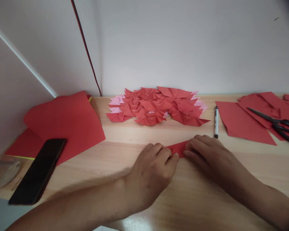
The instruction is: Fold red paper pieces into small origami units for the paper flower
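A small folded piece of red paper (pixel 179 148) lies on the wooden table between my two hands. My left hand (pixel 156 170) is closed on its left end, the thumb pressed near the paper's lower edge. On the right end, my right hand (pixel 207 154) pinches the same paper with thumb and fingers together. Much of the paper is hidden under my fingers. Behind it, near the wall, lies a pile of folded red paper pieces (pixel 151 107) with pointed tips, with some pink ones (pixel 115 104) showing at the sides.
Large red sheets (pixel 69 128) lie at the left, with a black phone (pixel 37 175) overlapping their edge. A white marker (pixel 216 123) stands right of the pile. Cut red sheets (pixel 245 123) and black scissors (pixel 279 123) lie at the far right. A pale wall (pixel 182 48) bounds the back.
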The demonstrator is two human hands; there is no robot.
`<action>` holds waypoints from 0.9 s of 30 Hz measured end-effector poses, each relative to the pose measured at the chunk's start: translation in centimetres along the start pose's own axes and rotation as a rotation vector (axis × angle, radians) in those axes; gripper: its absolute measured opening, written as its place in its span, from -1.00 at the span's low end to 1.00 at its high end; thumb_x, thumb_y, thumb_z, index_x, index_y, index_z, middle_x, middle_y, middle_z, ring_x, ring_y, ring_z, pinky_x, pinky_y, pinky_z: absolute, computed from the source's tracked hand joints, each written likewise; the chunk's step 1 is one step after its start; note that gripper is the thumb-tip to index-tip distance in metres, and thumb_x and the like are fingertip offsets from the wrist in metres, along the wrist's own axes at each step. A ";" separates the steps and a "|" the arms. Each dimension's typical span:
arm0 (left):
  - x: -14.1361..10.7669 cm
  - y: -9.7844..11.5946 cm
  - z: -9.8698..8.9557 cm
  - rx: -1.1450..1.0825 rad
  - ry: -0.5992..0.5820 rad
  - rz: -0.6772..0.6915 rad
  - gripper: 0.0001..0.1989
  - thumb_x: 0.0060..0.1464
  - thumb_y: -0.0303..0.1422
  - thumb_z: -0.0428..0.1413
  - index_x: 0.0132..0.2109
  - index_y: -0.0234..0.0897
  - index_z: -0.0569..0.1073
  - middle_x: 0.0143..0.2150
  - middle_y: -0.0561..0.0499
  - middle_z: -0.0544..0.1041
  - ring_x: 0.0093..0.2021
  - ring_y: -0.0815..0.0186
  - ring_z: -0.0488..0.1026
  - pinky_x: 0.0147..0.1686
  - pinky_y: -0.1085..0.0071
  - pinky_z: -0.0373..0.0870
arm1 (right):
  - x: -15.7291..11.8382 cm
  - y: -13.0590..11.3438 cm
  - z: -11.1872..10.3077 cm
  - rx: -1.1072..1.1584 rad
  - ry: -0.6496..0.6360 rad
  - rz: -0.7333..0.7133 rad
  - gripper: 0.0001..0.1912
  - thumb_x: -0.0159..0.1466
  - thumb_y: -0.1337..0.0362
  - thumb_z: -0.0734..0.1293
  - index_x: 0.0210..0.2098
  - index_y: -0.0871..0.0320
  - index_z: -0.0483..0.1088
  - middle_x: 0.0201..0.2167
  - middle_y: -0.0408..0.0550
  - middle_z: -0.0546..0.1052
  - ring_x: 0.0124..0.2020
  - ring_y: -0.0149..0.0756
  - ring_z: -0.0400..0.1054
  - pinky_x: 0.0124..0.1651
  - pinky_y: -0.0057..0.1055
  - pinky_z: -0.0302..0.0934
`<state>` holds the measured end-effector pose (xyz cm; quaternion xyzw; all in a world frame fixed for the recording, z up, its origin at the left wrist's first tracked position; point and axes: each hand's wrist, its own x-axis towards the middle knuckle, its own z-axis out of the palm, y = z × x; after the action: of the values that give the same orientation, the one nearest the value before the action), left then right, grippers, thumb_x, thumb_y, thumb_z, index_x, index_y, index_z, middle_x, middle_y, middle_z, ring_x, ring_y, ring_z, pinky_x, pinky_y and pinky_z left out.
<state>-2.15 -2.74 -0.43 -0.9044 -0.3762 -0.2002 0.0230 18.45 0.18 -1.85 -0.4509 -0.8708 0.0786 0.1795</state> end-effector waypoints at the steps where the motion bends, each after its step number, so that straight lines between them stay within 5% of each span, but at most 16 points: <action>1: 0.0 0.0 0.0 0.001 -0.004 -0.003 -0.81 0.18 -0.57 -0.01 -0.18 -0.39 0.48 -0.39 -0.02 0.45 -0.30 0.29 0.35 -0.32 0.33 0.40 | 0.0 0.0 0.1 -0.018 0.004 -0.009 -0.73 0.35 0.23 0.13 -0.47 0.11 0.22 -0.50 -0.10 0.35 -0.43 -0.25 0.23 -0.34 -0.30 0.09; 18: -0.1 0.0 -0.2 -0.024 -0.045 -0.023 -0.83 0.16 -0.56 0.01 -0.18 -0.38 0.49 -0.38 -0.03 0.44 -0.29 0.29 0.34 -0.30 0.34 0.43 | 0.0 -0.2 -0.1 -0.134 -0.009 -0.044 -0.71 0.36 0.23 0.10 -0.48 0.11 0.22 -0.51 -0.09 0.33 -0.46 -0.25 0.20 -0.34 -0.29 0.05; 27: 0.0 0.1 -0.4 -0.027 -0.113 -0.030 -0.79 0.20 -0.56 -0.05 -0.24 -0.39 0.48 -0.39 -0.04 0.42 -0.31 0.31 0.32 -0.32 0.36 0.40 | 0.5 -0.1 -0.2 -0.022 0.009 -0.040 -0.72 0.37 0.21 0.11 -0.46 0.12 0.23 -0.49 -0.09 0.36 -0.44 -0.28 0.22 -0.33 -0.33 0.10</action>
<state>-2.23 -2.95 -0.03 -0.9087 -0.3877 -0.1544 -0.0134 18.25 0.51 -1.52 -0.4357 -0.8797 0.0633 0.1799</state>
